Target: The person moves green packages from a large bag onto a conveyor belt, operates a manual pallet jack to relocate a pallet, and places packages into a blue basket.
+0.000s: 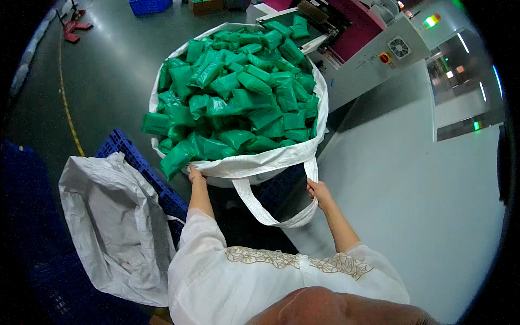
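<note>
Forward to upper-centre sack of green packets

Reaching with both arms, touching rim with left hand, grip unclear, clenching strap with right hand. Flanked by limp sack and blue crate, at left, and machine, upper right.

a blue crate and a yellow floor line lie left of a machine.

White sack: upright, wide open!
Handle: looping down off the near rim.
Green packets: shiny, heaped above it!
</note>
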Tool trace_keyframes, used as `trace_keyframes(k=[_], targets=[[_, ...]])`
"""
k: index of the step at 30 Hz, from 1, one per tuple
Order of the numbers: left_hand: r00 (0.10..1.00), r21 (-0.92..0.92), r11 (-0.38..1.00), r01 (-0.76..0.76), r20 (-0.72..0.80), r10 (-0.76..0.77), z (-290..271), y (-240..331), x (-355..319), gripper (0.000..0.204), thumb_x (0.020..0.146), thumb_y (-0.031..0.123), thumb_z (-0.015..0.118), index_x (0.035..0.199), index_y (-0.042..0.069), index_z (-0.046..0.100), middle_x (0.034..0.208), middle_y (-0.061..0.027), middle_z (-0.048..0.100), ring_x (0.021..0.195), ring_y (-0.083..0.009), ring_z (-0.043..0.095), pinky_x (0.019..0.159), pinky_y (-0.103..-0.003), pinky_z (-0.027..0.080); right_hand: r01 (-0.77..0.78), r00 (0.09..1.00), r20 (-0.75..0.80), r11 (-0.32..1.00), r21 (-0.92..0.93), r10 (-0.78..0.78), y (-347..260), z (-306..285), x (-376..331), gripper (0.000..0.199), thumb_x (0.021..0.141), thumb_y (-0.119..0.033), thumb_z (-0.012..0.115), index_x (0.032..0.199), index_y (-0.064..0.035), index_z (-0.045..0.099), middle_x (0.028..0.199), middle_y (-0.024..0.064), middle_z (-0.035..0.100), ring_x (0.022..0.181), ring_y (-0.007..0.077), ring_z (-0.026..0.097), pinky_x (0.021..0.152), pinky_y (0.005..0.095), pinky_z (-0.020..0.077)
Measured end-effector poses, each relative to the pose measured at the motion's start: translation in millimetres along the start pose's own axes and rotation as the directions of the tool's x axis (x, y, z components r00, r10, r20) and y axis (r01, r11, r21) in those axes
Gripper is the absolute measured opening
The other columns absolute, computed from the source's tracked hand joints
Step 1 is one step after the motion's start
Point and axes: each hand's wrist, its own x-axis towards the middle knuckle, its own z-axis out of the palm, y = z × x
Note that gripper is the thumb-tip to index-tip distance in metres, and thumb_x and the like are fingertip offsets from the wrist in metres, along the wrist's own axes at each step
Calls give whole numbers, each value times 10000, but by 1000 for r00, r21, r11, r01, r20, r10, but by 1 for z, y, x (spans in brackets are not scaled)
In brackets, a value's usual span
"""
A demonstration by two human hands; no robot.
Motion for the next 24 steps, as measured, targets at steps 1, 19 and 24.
trace_keyframes(k=[1,19,24], targets=[[999,101,994,-28,-36,32,-8,4,-7,532,826,489,610,1119,46,572,1043,-111,621,822,-291,635,614,-416,526,4,999,-34,999,-35,-5,6,-3,1,342,899,-331,571,648,-105,516,452,-35,421,382,82,362,402,248,276],[829,923,-61,-381,370,419,-35,107,-135,421,849,359,485,800,-5,690,914,-253,648,907,-361,640,765,-453,505,-198,980,-140,615,-763,142,-79,-33,24,299,872,-296,591,828,-1,586,626,109,574,535,190,567,475,319,427],[985,422,892,162,-119,-122,-24,160,-28,621,866,568,460,1182,33,461,818,-141,589,529,-258,573,483,-378,488,42,610,-108,168,-985,-785,-159,135,68,442,867,-254,618,1189,21,495,1096,160,561,998,260,556,873,336,436]])
